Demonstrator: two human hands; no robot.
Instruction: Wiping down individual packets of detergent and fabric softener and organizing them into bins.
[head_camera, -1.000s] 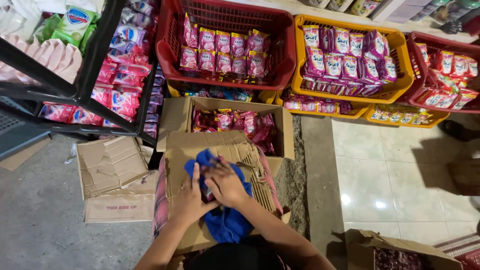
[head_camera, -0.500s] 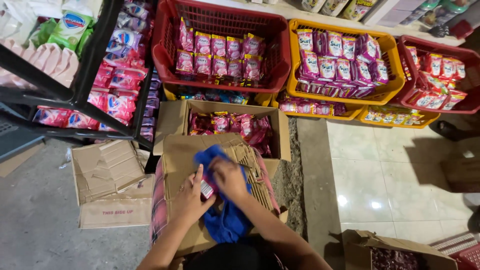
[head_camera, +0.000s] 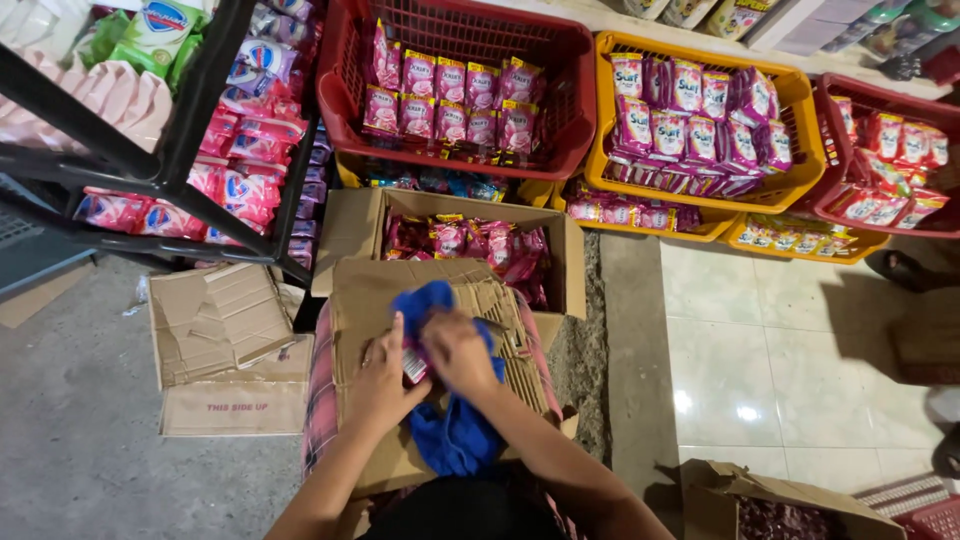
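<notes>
On the flattened brown cardboard sheet (head_camera: 440, 300) over the person's lap, both hands have drawn closer together than a moment ago. Left to right: the left hand (head_camera: 382, 378) now has its grip clamped on a small pink sachet (head_camera: 413, 364), fingers raised beside it; the right hand (head_camera: 458, 352) presses a crumpled blue cloth (head_camera: 455, 430) onto that sachet, its grip curled into the fabric. The cloth has bunched up tighter and hangs down toward the body. This reads as wiping the sachet. Beyond, an open cardboard box of pink packets (head_camera: 470, 245) sits untouched.
</notes>
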